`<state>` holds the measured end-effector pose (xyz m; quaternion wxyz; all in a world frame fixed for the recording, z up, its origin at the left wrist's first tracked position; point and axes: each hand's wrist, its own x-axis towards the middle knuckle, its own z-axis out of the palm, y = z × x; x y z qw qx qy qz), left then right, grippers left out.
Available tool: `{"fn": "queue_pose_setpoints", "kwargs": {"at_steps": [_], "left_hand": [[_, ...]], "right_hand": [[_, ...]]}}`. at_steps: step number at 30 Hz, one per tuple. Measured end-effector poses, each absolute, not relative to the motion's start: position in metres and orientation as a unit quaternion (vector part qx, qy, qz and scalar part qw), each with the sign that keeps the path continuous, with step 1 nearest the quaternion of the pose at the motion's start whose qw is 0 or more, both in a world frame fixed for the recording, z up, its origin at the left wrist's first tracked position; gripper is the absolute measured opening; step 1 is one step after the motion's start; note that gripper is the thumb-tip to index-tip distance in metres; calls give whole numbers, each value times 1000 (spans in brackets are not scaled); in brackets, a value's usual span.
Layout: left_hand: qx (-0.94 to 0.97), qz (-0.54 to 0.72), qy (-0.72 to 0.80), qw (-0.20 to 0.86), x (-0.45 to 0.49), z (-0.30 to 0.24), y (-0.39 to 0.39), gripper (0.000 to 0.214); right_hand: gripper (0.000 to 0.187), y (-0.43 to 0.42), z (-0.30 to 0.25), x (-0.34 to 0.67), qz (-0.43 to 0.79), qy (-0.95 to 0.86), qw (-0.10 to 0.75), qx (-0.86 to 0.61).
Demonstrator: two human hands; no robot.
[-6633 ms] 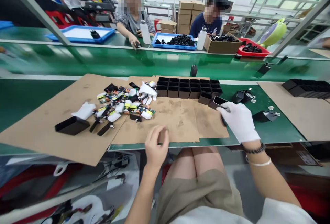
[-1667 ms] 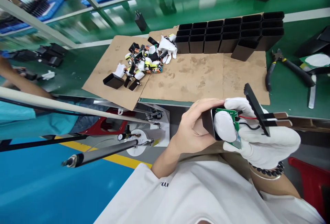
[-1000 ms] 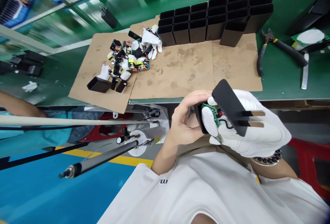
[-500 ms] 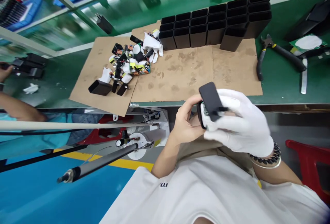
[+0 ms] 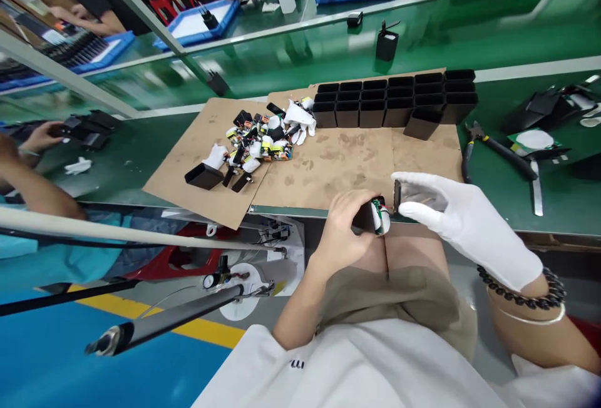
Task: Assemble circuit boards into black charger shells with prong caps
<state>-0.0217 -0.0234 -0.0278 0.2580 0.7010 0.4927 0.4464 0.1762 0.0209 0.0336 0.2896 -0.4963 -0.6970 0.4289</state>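
My bare left hand [image 5: 335, 236] is wrapped round a black plastic adapter case [image 5: 364, 218] above my lap, at the bench's front edge. Out of its right end sticks a green circuit board [image 5: 377, 213] with white material around it. Just to the right, my white-gloved right hand [image 5: 462, 217] pinches a thin black end cap [image 5: 397, 195] between thumb and fingers, seen nearly edge-on. A small gap separates cap and case. Beyond both hands lies a brown cardboard sheet [image 5: 328, 170].
Black empty cases [image 5: 370, 111] stand in rows at the cardboard's back. A heap of circuit boards [image 5: 258, 139] lies left of them. Cutting pliers [image 5: 504, 151] and a metal strip [image 5: 536, 189] lie right. A co-worker's hand [image 5: 44, 137] is at far left; a metal rod [image 5: 173, 314] juts out lower left.
My right hand has moved right, taking the end cap off the front of the case and turning it edge-on. My left hand still holds the case. The camera view has tilted up.
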Motion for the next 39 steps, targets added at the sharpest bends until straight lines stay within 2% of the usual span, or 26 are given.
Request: {"fn": "queue_pose_setpoints", "kwargs": {"at_steps": [2,5,7,11,14,18,22,25,30,33,36,39], "left_hand": [[736,418,501,181,-24,-24,-22,52],[759,384,513,116,-26,-24,-17,59],[753,379,530,87,-24,-27,-12,58],[715,417,559,52,-9,-42,1,56],[713,449,538,-4,4,-58,10,57],[722,487,487,-72,18,-76,16,53],[726,512,451,-85,23,-80,17,48],[711,518,467,-92,22,-77,17,51],[716,507,476,-66,20,-78,16,53],[722,509,462,-81,19,-76,16,53],[714,493,491,-76,17,-71,16,56],[698,491,521,-10,16,-64,16,56]], "right_hand": [[43,31,42,173,374,-746,237,-497],[29,39,47,167,312,-811,211,-447],[29,36,45,163,240,-840,222,-434],[32,22,33,158,77,-812,259,-518],[31,16,27,162,128,-793,270,-531],[23,15,28,175,298,-733,276,-545],[34,18,21,184,468,-610,316,-556],[42,18,13,184,524,-532,369,-554],[51,19,13,182,557,-498,352,-564],[50,24,10,185,551,-519,342,-557],[43,23,-6,183,509,-545,404,-530],[38,15,-28,175,393,-580,488,-521]]}}
